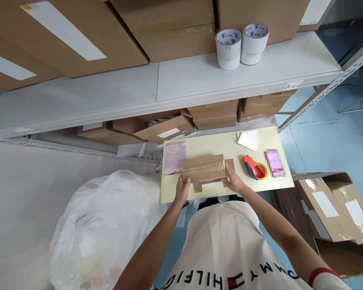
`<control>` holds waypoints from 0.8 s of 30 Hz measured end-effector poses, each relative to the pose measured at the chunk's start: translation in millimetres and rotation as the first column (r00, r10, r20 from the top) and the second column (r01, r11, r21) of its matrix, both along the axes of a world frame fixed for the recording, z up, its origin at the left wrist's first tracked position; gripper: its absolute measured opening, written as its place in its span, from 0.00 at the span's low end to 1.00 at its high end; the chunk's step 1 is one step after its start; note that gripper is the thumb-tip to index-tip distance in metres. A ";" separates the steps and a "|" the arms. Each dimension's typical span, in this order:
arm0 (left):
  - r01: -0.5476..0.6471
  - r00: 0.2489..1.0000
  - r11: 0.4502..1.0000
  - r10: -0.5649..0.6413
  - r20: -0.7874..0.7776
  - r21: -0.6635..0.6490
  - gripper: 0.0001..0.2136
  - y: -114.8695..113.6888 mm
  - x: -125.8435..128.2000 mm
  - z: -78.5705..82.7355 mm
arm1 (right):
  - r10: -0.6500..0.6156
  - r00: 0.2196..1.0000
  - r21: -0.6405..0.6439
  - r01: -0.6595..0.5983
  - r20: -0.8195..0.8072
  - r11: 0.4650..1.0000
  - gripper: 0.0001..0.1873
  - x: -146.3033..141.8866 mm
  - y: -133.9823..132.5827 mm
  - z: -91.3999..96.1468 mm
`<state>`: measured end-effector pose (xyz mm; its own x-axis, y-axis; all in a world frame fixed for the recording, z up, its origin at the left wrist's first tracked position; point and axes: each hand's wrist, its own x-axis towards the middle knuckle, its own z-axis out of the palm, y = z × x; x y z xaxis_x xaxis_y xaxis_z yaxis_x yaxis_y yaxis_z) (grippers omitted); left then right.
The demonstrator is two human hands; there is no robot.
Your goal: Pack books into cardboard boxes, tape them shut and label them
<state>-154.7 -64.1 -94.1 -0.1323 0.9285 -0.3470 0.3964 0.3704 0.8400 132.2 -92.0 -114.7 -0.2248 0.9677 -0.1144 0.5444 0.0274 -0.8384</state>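
A small brown cardboard box (204,168) with shiny tape along its top is held between my two hands. My left hand (182,189) grips its left end, and my right hand (233,181) is closed on its right end. Partly hidden under it, another piece of brown cardboard (197,187) with a white label (212,185) shows on the pale yellow table (171,193). A purple-and-white packet (175,156) lies left of the box. To the right of my right hand is an orange tape dispenser (254,166) with blue and yellow parts.
White papers (248,140) and a blurred pink item (275,163) lie on the table's right. A shelf (187,82) with tape rolls (229,50) and cartons (172,28) stands ahead. A plastic bag (105,225) bulges at left; an open carton (335,249) holds boxes at right.
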 end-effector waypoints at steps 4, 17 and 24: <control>-0.132 0.967 0.987 0.107 0.229 0.094 0.31 13.2 -9.8 7.7 | -0.308 0.921 -0.202 0.264 -0.237 0.943 0.31 0.6 24.5 17.1; -0.009 0.898 0.991 0.066 0.435 -0.132 0.32 58.9 -6.3 -14.4 | -0.504 0.824 -0.505 0.328 -0.261 0.798 0.36 -9.7 52.3 21.4; 0.061 0.928 0.984 0.007 0.373 -0.169 0.32 30.1 -43.4 -33.1 | -0.287 0.958 -0.344 0.268 -0.005 0.900 0.34 9.5 17.7 22.9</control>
